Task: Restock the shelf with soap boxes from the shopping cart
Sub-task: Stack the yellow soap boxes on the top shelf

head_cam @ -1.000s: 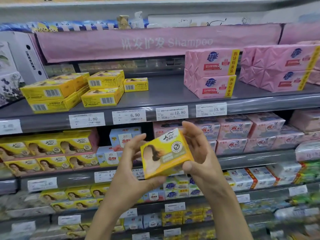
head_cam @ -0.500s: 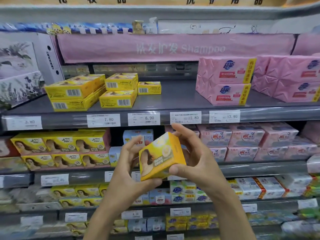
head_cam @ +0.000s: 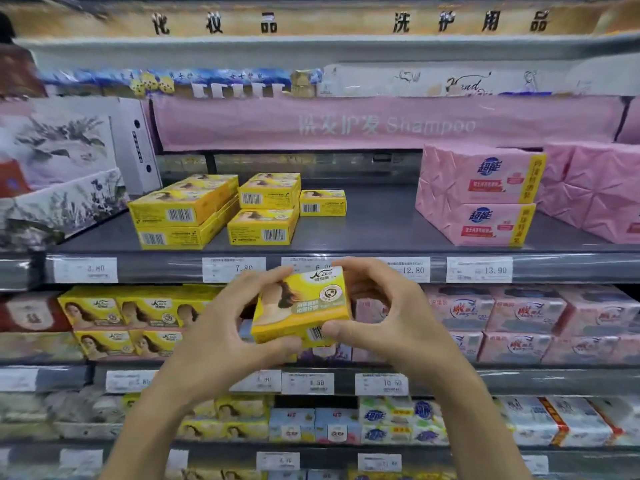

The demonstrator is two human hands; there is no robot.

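A yellow soap box (head_cam: pixel 302 303) with a woman's picture on its face is held in front of the shelf's price rail. My left hand (head_cam: pixel 225 327) grips its left side and bottom edge. My right hand (head_cam: pixel 384 317) grips its right side, thumb on the lower front by the barcode. On the grey shelf (head_cam: pixel 374 223) above stand several matching yellow soap boxes (head_cam: pixel 214 209) in low stacks, barcodes facing out. The shopping cart is out of sight.
Pink wrapped soap packs (head_cam: pixel 481 195) sit at the shelf's right, a white floral carton (head_cam: pixel 69 161) at its left. Bare shelf lies between the yellow boxes and the pink packs. Price tags (head_cam: pixel 479 270) line the rail. Lower shelves hold more yellow and pink soaps.
Both hands have lifted the box higher, up to the price rail, and turned it so that its face points toward me. The view has tilted upward.
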